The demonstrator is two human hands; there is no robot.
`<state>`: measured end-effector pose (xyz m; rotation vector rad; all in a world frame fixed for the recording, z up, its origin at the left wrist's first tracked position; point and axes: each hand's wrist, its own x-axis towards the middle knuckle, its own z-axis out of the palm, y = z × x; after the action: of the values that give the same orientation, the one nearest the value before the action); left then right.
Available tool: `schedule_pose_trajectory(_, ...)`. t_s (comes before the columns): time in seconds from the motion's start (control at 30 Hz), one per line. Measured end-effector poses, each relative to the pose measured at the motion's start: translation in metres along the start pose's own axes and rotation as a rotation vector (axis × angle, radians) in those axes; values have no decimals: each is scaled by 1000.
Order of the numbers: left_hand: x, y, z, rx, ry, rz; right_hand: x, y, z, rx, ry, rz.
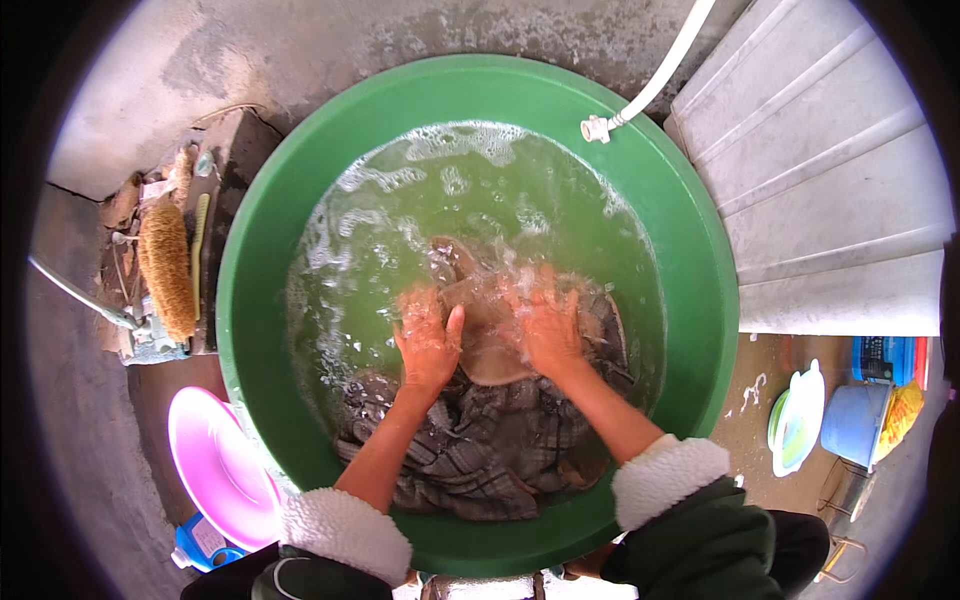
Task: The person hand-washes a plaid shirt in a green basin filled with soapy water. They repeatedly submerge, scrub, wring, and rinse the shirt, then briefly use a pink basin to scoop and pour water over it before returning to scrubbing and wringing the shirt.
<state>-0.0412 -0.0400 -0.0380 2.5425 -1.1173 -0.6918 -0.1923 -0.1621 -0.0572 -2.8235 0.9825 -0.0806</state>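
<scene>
Both my hands are in sudsy, murky water inside a large round green tub [265,230]. My left hand [428,335] lies palm down with fingers spread, its fingertips under the water at the left edge of a brown cloth piece [490,350]. On the right side of that cloth, my right hand [545,325] presses down, fingers apart and partly covered by splashing water. Nearer to me, a soaked dark grey plaid garment [480,450] is bunched beneath my forearms. White fleecy cuffs are pushed back above both wrists.
A white hose [665,60] hangs over the tub's far right rim. At left, a bristle brush [166,268] rests on a ledge, with a pink basin [220,465] and a blue bottle [207,543] below. A pale ridged panel [820,170], basins [800,415] and a blue bucket [853,423] stand at right.
</scene>
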Motion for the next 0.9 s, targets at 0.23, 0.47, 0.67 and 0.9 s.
schedule_pose_trajectory(0.23, 30, -14, 7, 417, -51, 242, 25, 51, -27, 322, -205, 14)
schedule_pose_trajectory(0.47, 57, -16, -4, -357, 277, 194, 32, 42, -39, 458, -320, 576)
schedule_pose_trajectory(0.67, 63, -1, -19, -1378, -400, -251, -3, -36, -92, 893, -328, 95)
schedule_pose_trajectory(0.9, -61, 0, -58, -322, -181, 255, -81, -38, -132, 594, 32, 1)
